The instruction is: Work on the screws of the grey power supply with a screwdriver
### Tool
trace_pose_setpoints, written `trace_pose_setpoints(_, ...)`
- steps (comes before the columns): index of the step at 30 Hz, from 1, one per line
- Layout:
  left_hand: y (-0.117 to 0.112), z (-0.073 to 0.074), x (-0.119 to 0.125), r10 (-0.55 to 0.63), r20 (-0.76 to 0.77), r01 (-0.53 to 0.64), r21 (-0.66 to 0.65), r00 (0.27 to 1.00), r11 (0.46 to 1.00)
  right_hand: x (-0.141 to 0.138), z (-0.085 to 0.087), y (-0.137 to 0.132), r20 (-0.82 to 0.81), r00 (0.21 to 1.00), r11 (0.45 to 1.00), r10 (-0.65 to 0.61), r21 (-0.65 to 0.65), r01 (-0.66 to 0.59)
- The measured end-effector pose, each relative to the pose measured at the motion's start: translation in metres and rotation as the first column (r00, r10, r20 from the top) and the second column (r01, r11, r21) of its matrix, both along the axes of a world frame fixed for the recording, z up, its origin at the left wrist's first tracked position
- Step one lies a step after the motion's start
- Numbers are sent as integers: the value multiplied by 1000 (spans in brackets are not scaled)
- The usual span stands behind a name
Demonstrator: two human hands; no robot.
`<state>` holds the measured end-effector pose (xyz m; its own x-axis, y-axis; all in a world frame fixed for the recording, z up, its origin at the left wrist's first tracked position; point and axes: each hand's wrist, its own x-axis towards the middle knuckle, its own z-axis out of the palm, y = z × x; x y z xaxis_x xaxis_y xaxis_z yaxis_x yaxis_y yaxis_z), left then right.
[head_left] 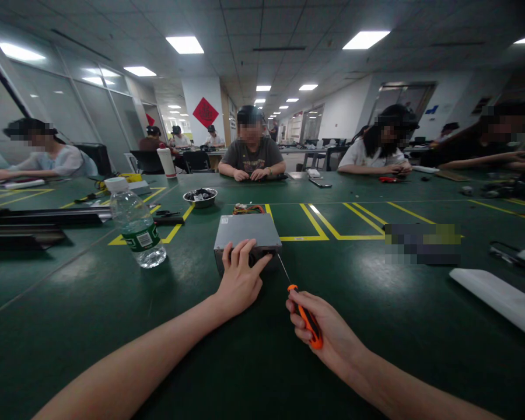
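Observation:
A grey metal computer power supply unit [247,228] sits on the green table, its cable bundle [249,209] at the far side. My left hand [240,277] grips its near edge, with fingers over the top and the thumb side against the front face. Wrapped in my right hand [321,321] is an orange and black screwdriver [306,318]. Its thin shaft points up and left, and the tip is at the unit's front right corner. Whether the tip touches a screw is too small to tell.
Left of the unit stands a water bottle [140,230]; behind it is a metal bowl [200,197] of small dark parts. Long black strips [48,224] lie further left. A white elongated part [499,300] lies right. Several people sit around the table, one directly opposite [251,151].

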<state>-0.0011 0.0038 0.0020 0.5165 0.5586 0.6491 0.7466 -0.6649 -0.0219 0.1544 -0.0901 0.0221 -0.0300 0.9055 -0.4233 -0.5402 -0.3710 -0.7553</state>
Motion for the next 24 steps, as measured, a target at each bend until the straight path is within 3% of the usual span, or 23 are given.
trace_pose_setpoints(16, -3, 2, 4, 9, 33, -9, -3, 999, 1000, -1, 2, -1, 64, 998, 1000, 18, -20, -17)
trace_pose_setpoints(24, -4, 2, 6, 10, 56, -9, -20, 998, 1000, -3, 6, -1, -4, 1000, 998, 10, -69, -11)
